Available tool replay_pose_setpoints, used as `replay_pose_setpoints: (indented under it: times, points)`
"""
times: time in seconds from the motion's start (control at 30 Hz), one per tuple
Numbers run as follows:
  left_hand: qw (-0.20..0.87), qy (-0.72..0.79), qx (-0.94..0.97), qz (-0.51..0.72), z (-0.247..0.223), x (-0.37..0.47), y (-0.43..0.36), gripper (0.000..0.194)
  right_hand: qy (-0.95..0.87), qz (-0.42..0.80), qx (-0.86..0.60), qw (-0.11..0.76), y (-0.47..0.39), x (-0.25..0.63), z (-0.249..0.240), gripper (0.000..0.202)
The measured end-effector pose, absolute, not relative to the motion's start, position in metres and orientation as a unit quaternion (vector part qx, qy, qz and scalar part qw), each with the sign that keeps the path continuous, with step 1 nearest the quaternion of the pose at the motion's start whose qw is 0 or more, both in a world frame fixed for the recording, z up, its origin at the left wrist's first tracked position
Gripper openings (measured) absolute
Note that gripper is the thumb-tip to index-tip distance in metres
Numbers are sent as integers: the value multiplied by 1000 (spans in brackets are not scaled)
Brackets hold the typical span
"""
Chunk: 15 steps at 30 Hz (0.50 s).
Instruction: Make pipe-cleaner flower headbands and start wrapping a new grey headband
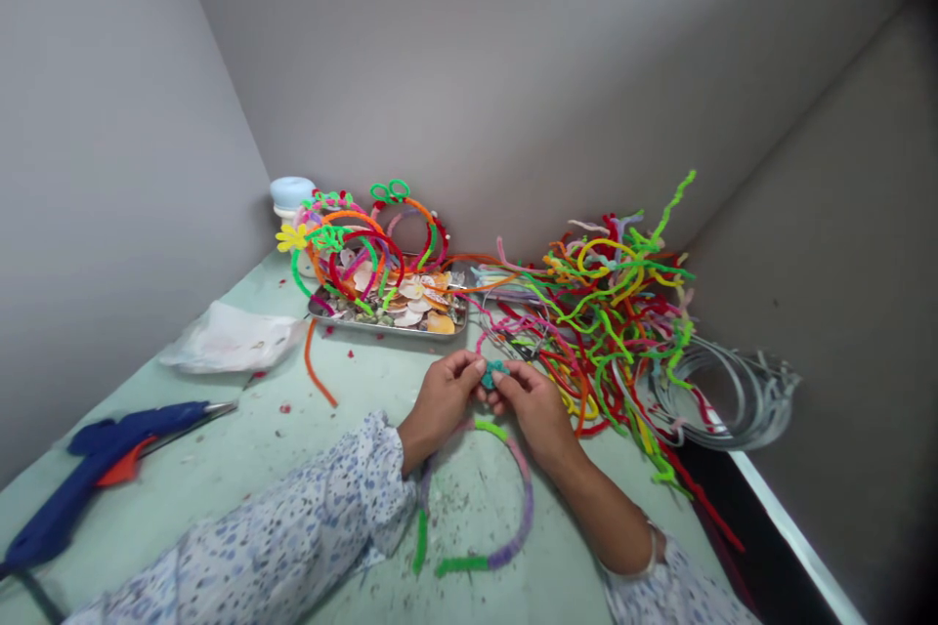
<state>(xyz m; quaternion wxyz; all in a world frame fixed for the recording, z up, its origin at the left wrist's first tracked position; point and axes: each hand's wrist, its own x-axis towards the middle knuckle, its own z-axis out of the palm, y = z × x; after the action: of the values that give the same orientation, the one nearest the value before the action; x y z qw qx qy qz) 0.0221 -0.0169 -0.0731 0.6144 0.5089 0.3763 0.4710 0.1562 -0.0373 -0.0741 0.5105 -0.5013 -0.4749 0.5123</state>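
Note:
Both hands meet near the middle of the table. My left hand (448,397) pinches the left side of a small teal fuzzy piece (494,373), and my right hand (538,407) pinches its right side. The fingertips cover part of the piece. Just below the hands lies a headband (529,498) wrapped in green, pink and purple fuzzy stems, its open ends toward me. Part of it is hidden behind the left hand and sleeve.
Colourful headbands (352,234) rest over a metal tray (388,327) of shells. Right of it are tangled fuzzy stems (608,312) and grey hoops (740,400). At left lie a blue glue gun (109,459), a plastic bag (234,340) and an orange stem (314,371).

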Motion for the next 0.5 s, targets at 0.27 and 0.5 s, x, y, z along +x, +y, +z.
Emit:
replay_pose_setpoints:
  times: [0.27, 0.5]
  points:
    - [603, 395, 504, 476, -72, 24, -17, 18, -476, 511, -497, 515, -36, 158, -80, 20]
    - [571, 411, 531, 473, -74, 23, -17, 18, -485, 482, -510, 522, -38, 155, -76, 21]
